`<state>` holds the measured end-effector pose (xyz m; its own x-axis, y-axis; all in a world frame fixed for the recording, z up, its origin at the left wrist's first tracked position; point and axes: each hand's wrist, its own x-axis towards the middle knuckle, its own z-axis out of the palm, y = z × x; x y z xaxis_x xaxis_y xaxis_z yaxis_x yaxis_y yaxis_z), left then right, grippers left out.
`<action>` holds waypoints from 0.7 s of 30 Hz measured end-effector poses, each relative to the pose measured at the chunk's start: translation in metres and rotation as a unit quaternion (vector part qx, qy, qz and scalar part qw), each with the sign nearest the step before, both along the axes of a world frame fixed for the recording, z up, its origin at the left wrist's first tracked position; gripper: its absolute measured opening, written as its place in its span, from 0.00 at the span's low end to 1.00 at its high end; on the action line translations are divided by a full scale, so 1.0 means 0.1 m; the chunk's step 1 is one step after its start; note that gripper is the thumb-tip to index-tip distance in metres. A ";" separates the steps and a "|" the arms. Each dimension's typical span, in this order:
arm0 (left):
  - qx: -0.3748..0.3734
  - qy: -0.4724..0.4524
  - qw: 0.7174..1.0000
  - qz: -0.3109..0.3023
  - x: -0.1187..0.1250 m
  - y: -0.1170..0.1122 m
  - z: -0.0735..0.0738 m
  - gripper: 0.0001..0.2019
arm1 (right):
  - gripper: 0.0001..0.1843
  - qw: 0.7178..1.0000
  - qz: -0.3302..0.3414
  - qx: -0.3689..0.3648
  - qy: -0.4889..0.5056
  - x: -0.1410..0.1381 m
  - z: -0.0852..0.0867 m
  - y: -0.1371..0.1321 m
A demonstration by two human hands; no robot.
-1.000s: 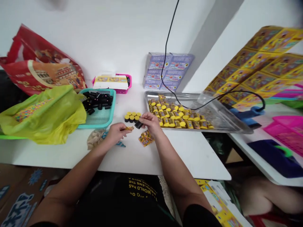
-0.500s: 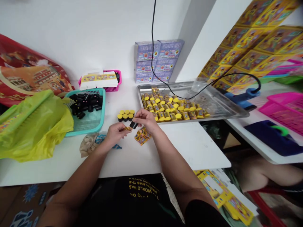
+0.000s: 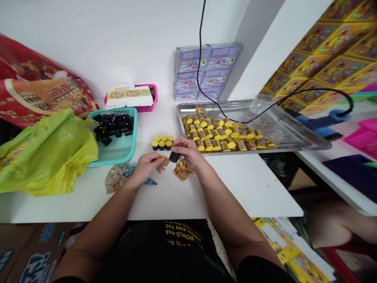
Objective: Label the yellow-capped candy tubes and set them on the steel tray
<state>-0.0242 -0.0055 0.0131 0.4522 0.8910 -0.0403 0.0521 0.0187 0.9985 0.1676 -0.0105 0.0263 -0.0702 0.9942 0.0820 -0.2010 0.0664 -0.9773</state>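
Observation:
Between the thumb and fingers of my left hand [image 3: 147, 166] is a small printed yellow label [image 3: 165, 160]. My right hand [image 3: 188, 151] pinches a small black canister [image 3: 174, 157], just to the right of that label. Below my right hand lies a loose pile of similar printed labels [image 3: 182, 173] on the white table. Beyond my hands stand several black canisters with yellow lids [image 3: 161, 145], upright in two short rows. A crumpled beige and blue cloth [image 3: 116, 179] lies beside my left wrist.
A metal tray [image 3: 312, 144] holds several yellow-wrapped canisters. The turquoise basket [image 3: 118, 156] contains black canisters. Purple boxes [image 3: 193, 67] are stacked against the wall. A yellow plastic bag [image 3: 67, 157] lies at left. A black cable [image 3: 218, 105] hangs across the tray.
The view has shifted, so most things appear a little further right. The label in my left hand shows more fully beside the canister. Both hands keep their hold.

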 end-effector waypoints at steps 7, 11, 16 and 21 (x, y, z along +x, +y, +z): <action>-0.014 -0.030 0.998 0.054 -0.03 0.05 -0.07 0.18 | 0.18 0.989 0.092 -0.017 -0.111 -0.12 0.00 -0.05; -0.044 -0.039 0.998 0.030 -0.01 0.03 -0.06 0.20 | 0.16 0.989 0.060 -0.023 -0.132 -0.20 -0.03 -0.04; -0.066 -0.035 0.997 0.011 -0.03 0.03 0.01 0.20 | 0.13 0.990 0.038 -0.032 -0.132 -0.18 -0.06 -0.02; -0.028 0.002 1.000 0.009 -0.08 0.06 0.00 0.18 | 0.13 0.988 0.060 -0.044 -0.133 -0.14 -0.06 -0.02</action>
